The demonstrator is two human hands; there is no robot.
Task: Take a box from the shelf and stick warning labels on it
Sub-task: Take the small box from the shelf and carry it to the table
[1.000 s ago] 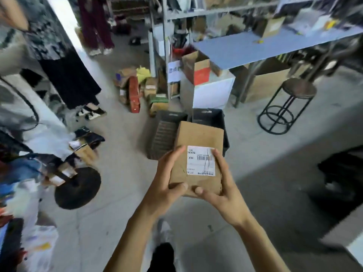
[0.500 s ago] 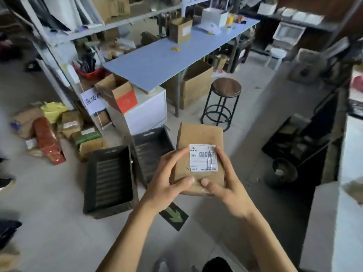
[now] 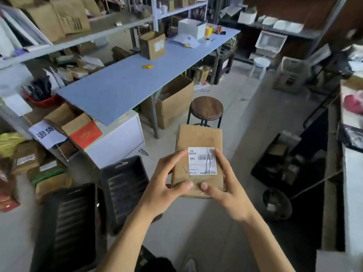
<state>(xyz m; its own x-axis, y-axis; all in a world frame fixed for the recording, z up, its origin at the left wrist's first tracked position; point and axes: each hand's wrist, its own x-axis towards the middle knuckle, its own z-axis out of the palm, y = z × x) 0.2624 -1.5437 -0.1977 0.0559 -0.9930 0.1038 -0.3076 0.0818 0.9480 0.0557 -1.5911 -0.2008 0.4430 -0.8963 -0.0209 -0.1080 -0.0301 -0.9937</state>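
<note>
I hold a small brown cardboard box in front of me above the floor, with a white barcode label on its top face. My left hand grips its left edge, thumb on the near top corner. My right hand grips the right edge, its thumb also on top. Yellow stickers lie on the long blue table ahead to the left.
A round wooden stool stands just beyond the box. Two black plastic crates lie on the floor at the left. Shelves with cartons run behind the table. An open carton and a white box sit on the table.
The view has swung right from the floor and a standing person toward the blue table and stool. Both hands keep the same hold on the box.
</note>
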